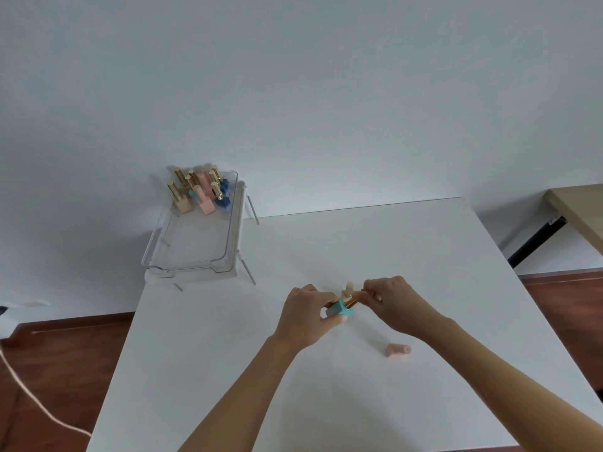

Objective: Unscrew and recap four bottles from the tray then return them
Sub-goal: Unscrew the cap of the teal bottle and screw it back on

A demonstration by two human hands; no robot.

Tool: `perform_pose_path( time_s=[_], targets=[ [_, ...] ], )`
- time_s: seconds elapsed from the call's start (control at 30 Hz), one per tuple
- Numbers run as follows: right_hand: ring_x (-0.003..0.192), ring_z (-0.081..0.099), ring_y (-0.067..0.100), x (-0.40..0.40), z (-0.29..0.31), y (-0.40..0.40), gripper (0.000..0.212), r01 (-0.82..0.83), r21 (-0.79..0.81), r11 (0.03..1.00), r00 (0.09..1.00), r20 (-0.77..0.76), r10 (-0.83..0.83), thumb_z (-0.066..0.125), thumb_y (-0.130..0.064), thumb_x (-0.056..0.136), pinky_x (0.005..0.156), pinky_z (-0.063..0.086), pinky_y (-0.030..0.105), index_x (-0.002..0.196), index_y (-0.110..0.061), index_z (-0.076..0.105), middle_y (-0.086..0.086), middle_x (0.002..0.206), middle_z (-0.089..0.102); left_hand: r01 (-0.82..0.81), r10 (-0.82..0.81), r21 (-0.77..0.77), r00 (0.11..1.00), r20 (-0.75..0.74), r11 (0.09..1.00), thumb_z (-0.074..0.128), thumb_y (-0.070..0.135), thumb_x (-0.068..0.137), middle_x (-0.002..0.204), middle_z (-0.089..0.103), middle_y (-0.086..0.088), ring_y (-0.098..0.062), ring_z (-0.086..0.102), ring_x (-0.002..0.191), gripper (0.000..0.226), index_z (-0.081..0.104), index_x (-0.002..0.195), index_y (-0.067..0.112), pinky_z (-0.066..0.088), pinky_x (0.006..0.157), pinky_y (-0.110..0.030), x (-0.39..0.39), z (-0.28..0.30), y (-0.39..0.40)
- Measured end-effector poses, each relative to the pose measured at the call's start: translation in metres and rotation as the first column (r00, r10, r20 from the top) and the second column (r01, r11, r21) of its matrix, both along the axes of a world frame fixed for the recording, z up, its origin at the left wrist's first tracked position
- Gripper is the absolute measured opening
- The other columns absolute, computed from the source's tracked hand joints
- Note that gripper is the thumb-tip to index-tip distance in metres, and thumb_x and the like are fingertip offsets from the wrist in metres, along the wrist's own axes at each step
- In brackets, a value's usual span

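My left hand (305,316) grips the square body of a teal bottle (340,310), held tilted above the white table (228,370). My right hand (390,298) is closed around that bottle's gold cap (353,301). Just behind the hands stands a cream bottle (348,288), mostly hidden. A pink bottle (398,350) lies on its side on the table, to the right of and nearer than my hands. The clear tray (233,230) sits on a small stand at the table's far left corner, with several gold-capped bottles (202,190) upright at its far end.
The tray stand's thin legs (249,275) reach onto the table. A wooden desk (577,213) with a dark leg stands at the right. A white wall rises behind the table. A pale cord (29,393) runs over the brown floor at the left.
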State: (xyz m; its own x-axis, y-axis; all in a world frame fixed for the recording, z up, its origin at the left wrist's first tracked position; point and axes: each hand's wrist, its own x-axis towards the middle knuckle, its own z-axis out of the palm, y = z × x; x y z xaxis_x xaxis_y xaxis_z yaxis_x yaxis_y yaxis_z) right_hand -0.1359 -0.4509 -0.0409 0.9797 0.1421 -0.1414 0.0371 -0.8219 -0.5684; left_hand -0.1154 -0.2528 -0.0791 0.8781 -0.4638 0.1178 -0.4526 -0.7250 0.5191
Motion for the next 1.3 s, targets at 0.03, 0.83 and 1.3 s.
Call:
perform_pose_path(
  time_s=[0.03, 0.83, 1.3],
  targets=[
    [0.051, 0.048, 0.019, 0.0, 0.0, -0.001, 0.039, 0.004, -0.022, 1.0, 1.0, -0.005, -0.004, 0.053, -0.045, 0.091, 0.054, 0.044, 0.033, 0.07, -0.013, 0.06, 0.005, 0.063, 0.063, -0.001, 0.001, -0.002, 1.0, 0.0, 1.0, 0.07, 0.047, 0.08, 0.086, 0.072, 0.01, -0.01, 0.056, 0.078, 0.028, 0.069, 0.097, 0.025, 0.039, 0.075, -0.024, 0.0, 0.0, -0.001],
    [0.075, 0.06, 0.012, -0.009, -0.035, -0.002, 0.012, -0.031, 0.053, 0.998, 0.998, -0.05, 0.033, 0.065, -0.018, 0.089, 0.075, 0.049, 0.023, 0.098, -0.011, 0.069, 0.004, 0.091, 0.074, -0.091, 0.09, -0.008, 0.993, -0.076, 0.996, 0.071, 0.043, 0.08, 0.097, 0.072, 0.009, -0.011, 0.059, 0.09, 0.034, 0.066, 0.108, 0.025, 0.041, 0.082, -0.024, -0.025, -0.052, -0.017],
    [0.102, 0.059, 0.019, -0.038, -0.066, -0.051, 0.029, 0.04, 0.023, 0.999, 0.974, -0.226, -0.034, 0.064, -0.037, 0.088, 0.088, 0.045, 0.03, 0.113, -0.023, 0.066, -0.001, 0.104, 0.071, -0.226, 0.225, 0.025, 0.94, -0.255, 0.974, 0.068, 0.028, 0.086, 0.093, 0.07, -0.001, -0.022, 0.06, 0.092, 0.024, 0.057, 0.102, 0.015, 0.049, 0.081, -0.037, -0.014, -0.1, -0.014]
  ],
)
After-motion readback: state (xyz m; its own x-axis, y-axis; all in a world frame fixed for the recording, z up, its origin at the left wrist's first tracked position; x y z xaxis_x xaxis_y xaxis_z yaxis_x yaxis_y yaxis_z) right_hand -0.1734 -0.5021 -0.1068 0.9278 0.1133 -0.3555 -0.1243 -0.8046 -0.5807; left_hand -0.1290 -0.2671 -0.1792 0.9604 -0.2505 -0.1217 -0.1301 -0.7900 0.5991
